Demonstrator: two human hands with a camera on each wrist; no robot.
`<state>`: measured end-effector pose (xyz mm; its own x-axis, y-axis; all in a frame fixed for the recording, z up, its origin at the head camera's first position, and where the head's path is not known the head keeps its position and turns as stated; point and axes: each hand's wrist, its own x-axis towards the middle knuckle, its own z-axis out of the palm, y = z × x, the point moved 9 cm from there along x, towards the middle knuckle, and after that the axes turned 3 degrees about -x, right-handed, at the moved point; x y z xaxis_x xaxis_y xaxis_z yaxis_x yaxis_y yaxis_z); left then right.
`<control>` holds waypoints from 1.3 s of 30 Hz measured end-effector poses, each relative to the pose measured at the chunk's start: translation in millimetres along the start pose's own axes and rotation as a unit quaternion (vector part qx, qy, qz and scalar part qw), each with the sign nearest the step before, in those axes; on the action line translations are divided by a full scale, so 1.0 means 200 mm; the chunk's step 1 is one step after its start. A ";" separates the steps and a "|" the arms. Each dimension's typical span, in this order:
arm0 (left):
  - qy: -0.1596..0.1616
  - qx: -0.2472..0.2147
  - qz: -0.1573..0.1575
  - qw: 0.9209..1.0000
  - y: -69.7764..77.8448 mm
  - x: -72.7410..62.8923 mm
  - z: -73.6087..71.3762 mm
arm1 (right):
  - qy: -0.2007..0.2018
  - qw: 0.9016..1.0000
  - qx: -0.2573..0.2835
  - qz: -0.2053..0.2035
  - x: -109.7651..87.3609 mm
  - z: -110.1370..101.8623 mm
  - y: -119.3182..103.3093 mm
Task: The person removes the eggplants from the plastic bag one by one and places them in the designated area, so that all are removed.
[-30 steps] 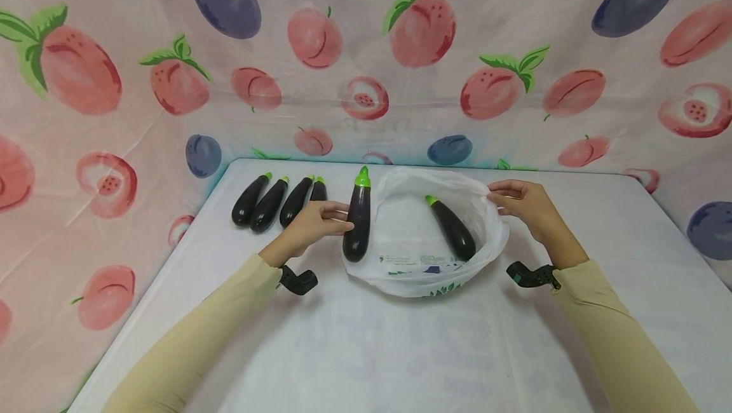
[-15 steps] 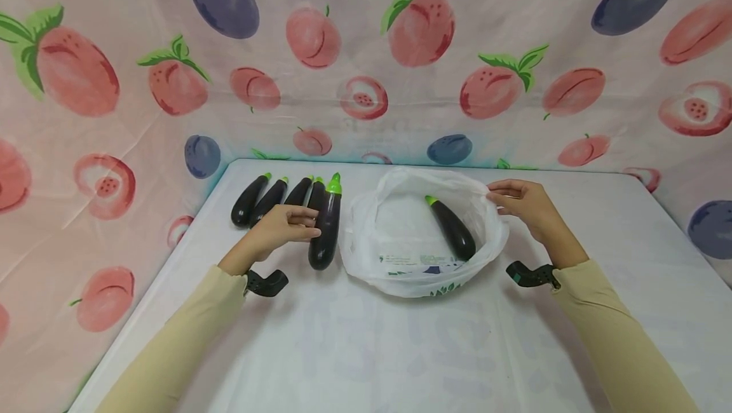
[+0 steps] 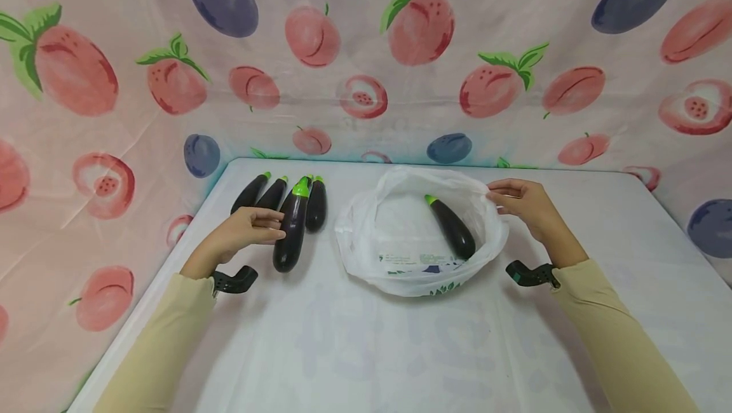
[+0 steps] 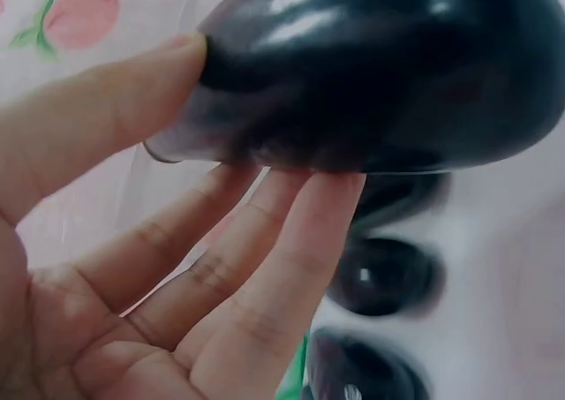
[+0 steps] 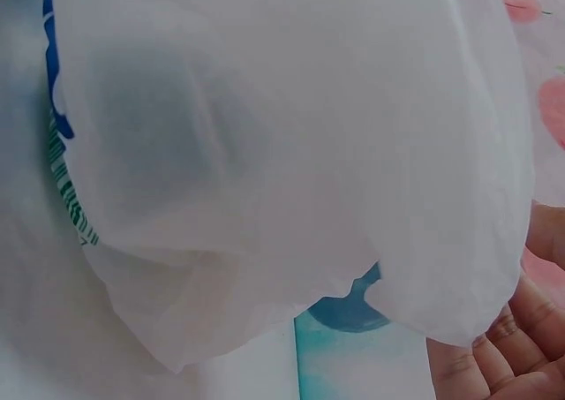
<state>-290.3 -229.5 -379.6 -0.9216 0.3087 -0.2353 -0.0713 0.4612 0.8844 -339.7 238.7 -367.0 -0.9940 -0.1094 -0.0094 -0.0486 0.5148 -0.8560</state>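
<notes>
My left hand (image 3: 239, 235) pinches a dark eggplant (image 3: 290, 235) with a bright green cap between thumb and fingertips. In the left wrist view the held eggplant (image 4: 380, 73) spans the top, thumb on one side and fingers on the other. Several more eggplants (image 3: 316, 209) lie behind it on the left of the table, partly covered by the hand and the held one. My right hand (image 3: 523, 203) grips the right rim of a white plastic bag (image 3: 360, 254) whose mouth stands wide. Inside the bag lies one eggplant (image 3: 454, 229); in the right wrist view the bag's side (image 5: 309, 153) hides it except for a dark shadow.
A white-covered table (image 3: 400, 356) carries everything. Behind and to the left hangs a cloth (image 3: 354, 32) printed with peaches and plums, meeting the table's back edge. A black wrist-worn camera mount (image 3: 236, 279) juts out below the left hand.
My left hand has carried its eggplant leftward, away from the bag's left rim to in front of the other eggplants. My right hand and the eggplant in the bag have stayed put.
</notes>
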 end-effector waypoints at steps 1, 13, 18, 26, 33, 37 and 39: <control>0.000 0.000 0.000 1.000 -0.01 -0.01 -0.01 | -0.001 1.000 0.001 0.001 0.00 0.00 0.00; 0.013 0.004 0.015 1.000 -0.15 -0.09 -0.19 | -0.003 1.000 0.001 0.012 0.00 0.00 0.00; 0.024 0.004 0.005 1.000 -0.20 -0.13 -0.26 | -0.001 1.000 0.002 0.009 -0.01 0.00 -0.01; 0.027 0.013 -0.008 1.000 -0.29 -0.18 -0.32 | -0.003 1.000 0.023 0.000 -0.01 0.01 -0.01; 0.010 -0.009 -0.016 1.000 -0.35 -0.22 -0.33 | -0.008 1.000 0.025 0.002 0.01 0.02 0.00; 0.005 -0.004 -0.031 0.999 -0.39 -0.23 -0.34 | -0.008 1.000 0.024 0.005 0.01 0.02 0.01; 0.004 0.000 -0.038 0.999 -0.40 -0.23 -0.34 | -0.008 1.000 0.024 0.006 0.01 0.02 0.01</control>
<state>-269.2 -337.4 -411.5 -0.9168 0.2663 -0.2976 -0.1405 0.4826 0.8645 -341.2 236.1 -370.0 -0.9928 -0.1170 -0.0275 -0.0316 0.4750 -0.8794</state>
